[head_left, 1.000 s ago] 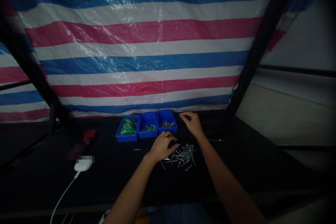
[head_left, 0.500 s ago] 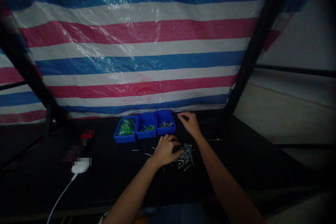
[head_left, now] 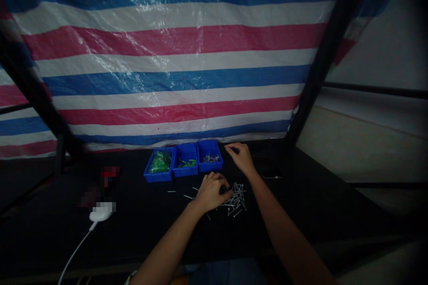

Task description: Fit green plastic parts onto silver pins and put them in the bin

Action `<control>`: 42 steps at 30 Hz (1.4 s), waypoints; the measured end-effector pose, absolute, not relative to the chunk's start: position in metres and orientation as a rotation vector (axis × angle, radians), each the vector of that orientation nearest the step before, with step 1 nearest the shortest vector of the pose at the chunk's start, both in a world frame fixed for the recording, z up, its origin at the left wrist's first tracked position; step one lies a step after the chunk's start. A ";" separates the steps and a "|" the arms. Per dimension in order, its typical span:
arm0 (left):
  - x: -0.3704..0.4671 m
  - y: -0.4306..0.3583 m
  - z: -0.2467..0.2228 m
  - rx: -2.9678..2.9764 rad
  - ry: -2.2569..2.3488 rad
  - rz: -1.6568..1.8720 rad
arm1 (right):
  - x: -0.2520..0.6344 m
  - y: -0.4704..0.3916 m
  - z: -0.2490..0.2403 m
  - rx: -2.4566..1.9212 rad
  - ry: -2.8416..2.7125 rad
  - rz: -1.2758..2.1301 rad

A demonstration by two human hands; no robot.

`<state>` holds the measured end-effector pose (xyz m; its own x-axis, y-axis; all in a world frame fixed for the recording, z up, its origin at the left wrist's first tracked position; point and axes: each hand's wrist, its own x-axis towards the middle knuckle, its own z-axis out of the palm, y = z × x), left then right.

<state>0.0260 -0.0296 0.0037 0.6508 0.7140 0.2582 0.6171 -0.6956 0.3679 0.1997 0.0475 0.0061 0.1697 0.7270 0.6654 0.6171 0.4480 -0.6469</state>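
Observation:
My left hand [head_left: 211,191] rests at the left side of a loose pile of slim silver screws or nails [head_left: 238,199]. Its fingers are curved, with a gap between thumb and forefinger. Beyond the pile, my right hand [head_left: 241,158] hovers just right of the right-hand blue box [head_left: 210,167], which contains small silver metal pieces [head_left: 210,158]. Thumb and fingertips of that hand come together in a pinch; anything between them is too small to make out. A few single silver pieces [head_left: 171,191] lie left of my left hand.
A middle blue box [head_left: 185,171] holds green plugs, and the left blue box [head_left: 158,178] a clear bag of green pieces. A white device [head_left: 101,213] with a cable lies left on the black table [head_left: 133,231]. Behind hangs a striped sheet [head_left: 180,44] between dark posts.
Both hands keep nearly the same pose and place. The whole view has shifted very slightly; nothing has visibly been picked up or put down.

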 end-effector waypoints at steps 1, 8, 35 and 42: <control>0.027 -0.031 0.006 2.626 1.073 0.564 | 0.200 0.047 0.008 -1.230 -1.516 0.121; -0.027 -0.063 0.024 2.605 1.204 0.699 | 0.214 0.001 -0.003 -1.284 -1.450 0.262; -0.016 -0.048 -0.006 2.703 0.930 0.496 | 0.104 -0.057 -0.028 -1.244 -1.595 0.759; -0.017 -0.052 -0.007 2.712 1.055 0.454 | 0.126 -0.043 -0.037 -1.125 -1.237 0.876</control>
<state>-0.0168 -0.0518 -0.0070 0.6989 0.6833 0.2112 0.6232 -0.7267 0.2892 0.1261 -0.0431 -0.0374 0.1541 0.9534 0.2595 0.0714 0.2512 -0.9653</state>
